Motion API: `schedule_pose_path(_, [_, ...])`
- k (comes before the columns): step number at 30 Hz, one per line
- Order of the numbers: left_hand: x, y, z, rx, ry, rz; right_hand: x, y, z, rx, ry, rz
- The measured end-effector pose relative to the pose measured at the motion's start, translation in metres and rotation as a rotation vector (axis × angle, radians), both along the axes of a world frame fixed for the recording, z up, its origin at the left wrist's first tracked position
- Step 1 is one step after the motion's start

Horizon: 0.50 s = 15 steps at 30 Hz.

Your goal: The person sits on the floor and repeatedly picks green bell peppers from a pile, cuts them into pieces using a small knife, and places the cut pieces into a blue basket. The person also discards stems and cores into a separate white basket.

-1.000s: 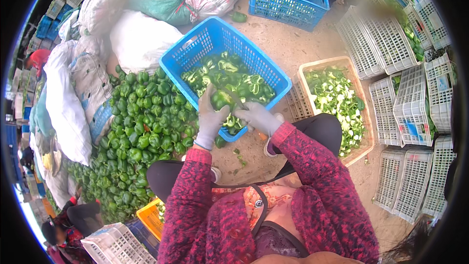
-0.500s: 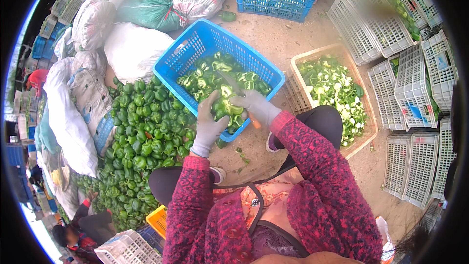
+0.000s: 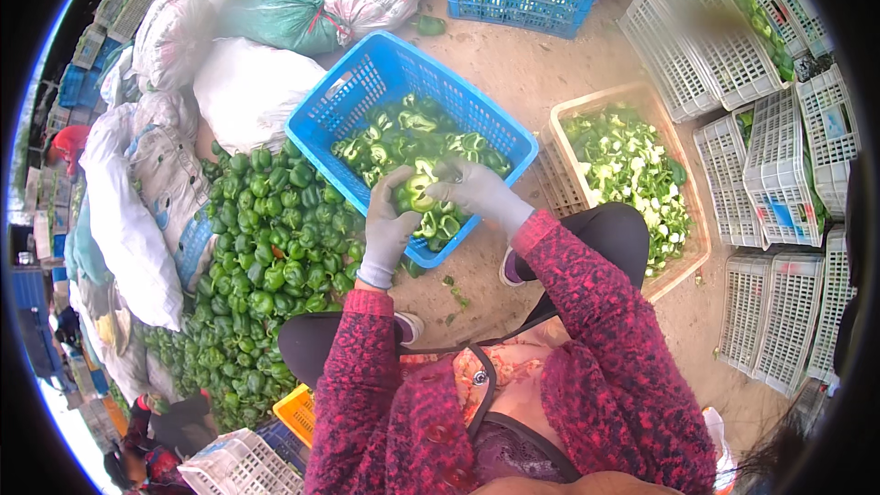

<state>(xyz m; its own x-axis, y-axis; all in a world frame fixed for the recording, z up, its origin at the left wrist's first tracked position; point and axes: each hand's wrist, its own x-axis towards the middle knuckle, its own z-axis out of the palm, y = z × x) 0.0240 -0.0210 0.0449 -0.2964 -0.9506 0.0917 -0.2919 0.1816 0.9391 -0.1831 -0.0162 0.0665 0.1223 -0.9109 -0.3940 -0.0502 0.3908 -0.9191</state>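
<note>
My left hand, in a pale grey glove, is closed around a cut green bell pepper with its pale inside showing. Close against the pepper is my gloved right hand, fingers curled; the knife it held a moment before is now hidden or blurred. Both hands are over the near side of a blue plastic crate, where cut and hollowed green peppers lie. A big heap of whole green bell peppers spreads on the ground left of my hands.
Right of the crate stands a beige basket filled with pale-green pepper cores. Stacked white crates line the right side. Full sacks lie at the far left; another blue crate stands at the back. A person is at the lower left.
The knife blade and orange handle, plain to see before in my right hand, no longer show. My right hand has turned and shifted slightly; the pepper's cut face is now turned upward.
</note>
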Motion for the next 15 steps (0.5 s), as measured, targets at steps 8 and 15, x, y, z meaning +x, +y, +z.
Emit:
schedule_pose_path(8, [-0.027,0.03,-0.015,0.145,0.179,0.278,0.015,0.005,-0.008,-0.185,0.583,0.187])
schedule_pose_path(15, [-0.025,0.019,-0.036,0.285,0.16,0.319,0.008,0.013,-0.017,0.084,0.065,0.086])
